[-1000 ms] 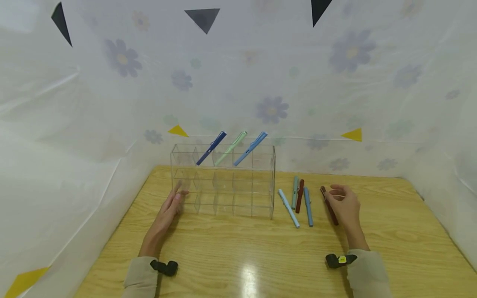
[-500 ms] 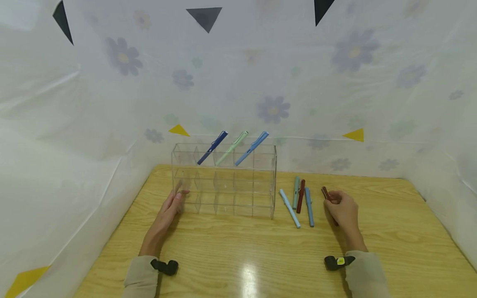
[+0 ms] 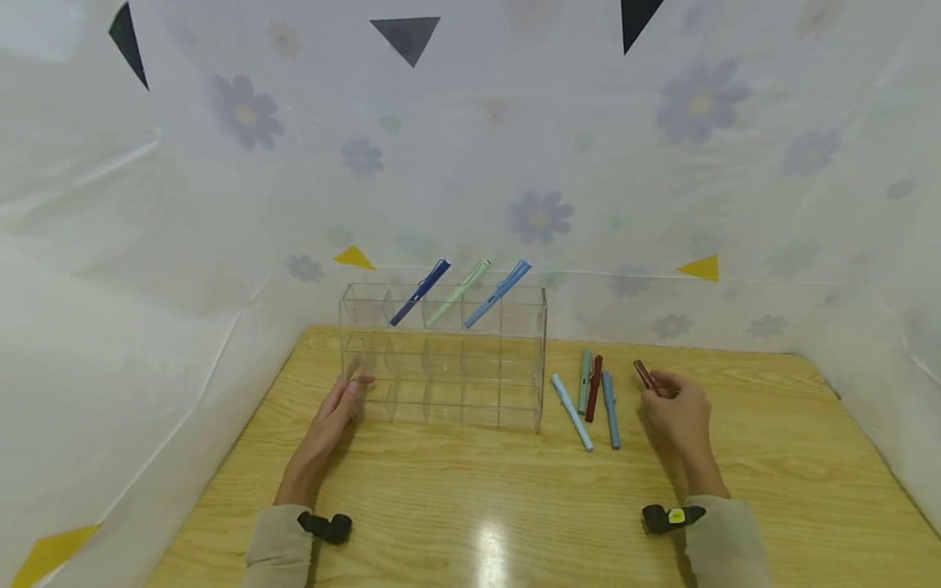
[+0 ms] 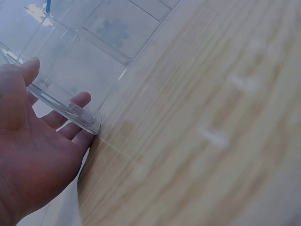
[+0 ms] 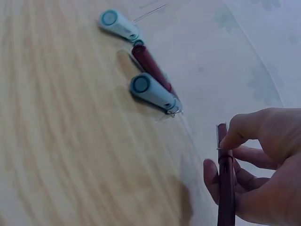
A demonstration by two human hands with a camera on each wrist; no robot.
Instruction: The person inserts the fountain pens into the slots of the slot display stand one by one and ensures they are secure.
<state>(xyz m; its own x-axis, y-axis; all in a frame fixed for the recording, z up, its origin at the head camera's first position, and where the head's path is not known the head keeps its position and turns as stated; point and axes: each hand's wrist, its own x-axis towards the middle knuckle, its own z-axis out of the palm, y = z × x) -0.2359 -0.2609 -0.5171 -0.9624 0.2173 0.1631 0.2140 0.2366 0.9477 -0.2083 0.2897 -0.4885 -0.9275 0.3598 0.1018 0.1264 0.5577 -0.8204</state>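
A clear acrylic pen stand (image 3: 441, 381) with stepped compartments stands left of centre in the head view. My left hand (image 3: 333, 418) grips its left side; in the left wrist view the thumb (image 4: 30, 70) and fingers lie on either side of the clear edge. Out at the right, my right hand (image 3: 680, 416) pinches a dark red pen (image 3: 644, 376) between thumb and fingers. The right wrist view shows that pen's clip end upward, its lower part running out of frame. A dark blue pen (image 3: 419, 294), a pale green pen (image 3: 457, 294) and a blue pen (image 3: 497, 294) lean in the stand's top row.
Between stand and right hand lie several pens: a light blue pen (image 3: 571, 412), a grey-green pen (image 3: 584, 382), another dark red pen (image 3: 594, 389) and a slate-blue pen (image 3: 610, 410). A pale flowered curtain (image 3: 441, 163) encloses the wooden table (image 3: 412, 498).
My right hand has taken hold of the dark red pen that lay on the table and tilted and lifted it slightly. My left hand has stayed on the stand.
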